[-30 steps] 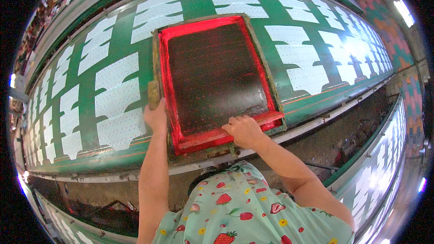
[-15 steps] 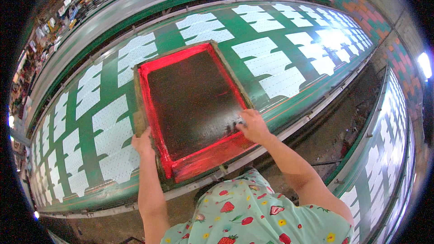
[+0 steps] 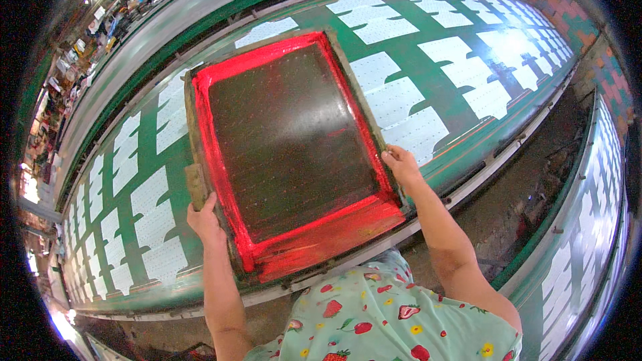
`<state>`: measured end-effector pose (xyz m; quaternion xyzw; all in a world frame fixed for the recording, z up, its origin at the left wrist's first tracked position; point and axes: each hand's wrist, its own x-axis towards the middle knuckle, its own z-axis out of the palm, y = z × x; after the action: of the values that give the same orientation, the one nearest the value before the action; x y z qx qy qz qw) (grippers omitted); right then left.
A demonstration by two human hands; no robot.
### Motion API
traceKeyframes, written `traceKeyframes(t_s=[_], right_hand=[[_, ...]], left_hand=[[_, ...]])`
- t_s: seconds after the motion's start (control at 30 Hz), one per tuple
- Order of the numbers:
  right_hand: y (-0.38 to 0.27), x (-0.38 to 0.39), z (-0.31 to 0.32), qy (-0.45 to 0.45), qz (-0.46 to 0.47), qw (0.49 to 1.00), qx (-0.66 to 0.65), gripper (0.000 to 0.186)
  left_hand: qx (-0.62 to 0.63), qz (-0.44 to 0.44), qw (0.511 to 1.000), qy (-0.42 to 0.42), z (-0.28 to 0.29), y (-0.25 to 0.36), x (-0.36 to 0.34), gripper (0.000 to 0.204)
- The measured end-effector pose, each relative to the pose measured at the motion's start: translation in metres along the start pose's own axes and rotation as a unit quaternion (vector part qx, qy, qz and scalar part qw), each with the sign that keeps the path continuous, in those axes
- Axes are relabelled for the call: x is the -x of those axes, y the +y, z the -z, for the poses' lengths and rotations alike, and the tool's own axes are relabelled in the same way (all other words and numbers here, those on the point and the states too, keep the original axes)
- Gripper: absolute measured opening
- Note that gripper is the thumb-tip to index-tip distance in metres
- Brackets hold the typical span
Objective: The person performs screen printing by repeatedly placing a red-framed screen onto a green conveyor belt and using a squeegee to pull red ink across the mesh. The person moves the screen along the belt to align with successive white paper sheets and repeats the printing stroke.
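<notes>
A rectangular printing screen point(image 3: 287, 154) spans the middle, its dark mesh ringed by a wet-looking red border. It appears lifted off the long green table point(image 3: 148, 172), with its far end tilted up. My left hand point(image 3: 206, 220) is closed on its left edge, just below a small worn block point(image 3: 195, 186) fixed to that side. At the right edge, my right hand point(image 3: 402, 166) grips the rim, the thumb on top and the other fingers mostly hidden. Red smears cover the wide near end of the screen. White cut fabric pieces point(image 3: 160, 241) lie in rows on the table around it.
A pale rail point(image 3: 468, 180) runs along the table's near edge. Beyond a dark gap with debris point(image 3: 495, 214), another table point(image 3: 575, 261) with white pieces stands at right. A further long table point(image 3: 174, 23) lies behind, and clutter point(image 3: 100, 33) fills the far left.
My right hand has moved from the mesh's near right corner to the right rim. The screen has come up closer and looks larger, my left hand still on its left edge.
</notes>
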<state>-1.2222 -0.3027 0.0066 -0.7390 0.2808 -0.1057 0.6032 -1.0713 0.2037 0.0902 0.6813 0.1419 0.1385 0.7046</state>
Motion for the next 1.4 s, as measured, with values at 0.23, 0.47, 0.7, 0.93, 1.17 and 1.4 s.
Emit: traceKeyframes(t_s=[0.23,0.47,0.7,0.93,1.17,1.4], right_hand=[[-0.016,-0.064,0.147,0.024,-0.077,0.997,-0.016,0.057],[0.014,-0.114,0.243,0.055,-0.046,0.997,-0.037,0.050],[0.041,-0.131,0.290,0.046,-0.037,0.997,-0.040,0.052],[0.037,-0.119,0.302,0.046,0.106,0.967,0.225,0.058],[-0.013,0.004,0.280,-0.302,0.316,0.831,0.344,0.061],[-0.025,0.039,0.238,-0.276,0.371,0.754,0.467,0.050]], left_hand=[[0.020,0.042,0.999,0.009,-0.146,-0.033,0.095,0.040],[0.038,0.070,0.997,0.010,-0.219,-0.087,0.162,0.042],[0.022,0.056,0.998,0.006,-0.251,-0.101,0.183,0.041],[-0.019,0.050,0.998,0.013,-0.269,-0.100,0.191,0.039],[-0.065,0.058,0.996,0.021,-0.276,-0.108,0.190,0.038],[-0.104,0.070,0.992,0.016,-0.278,-0.123,0.184,0.047]])
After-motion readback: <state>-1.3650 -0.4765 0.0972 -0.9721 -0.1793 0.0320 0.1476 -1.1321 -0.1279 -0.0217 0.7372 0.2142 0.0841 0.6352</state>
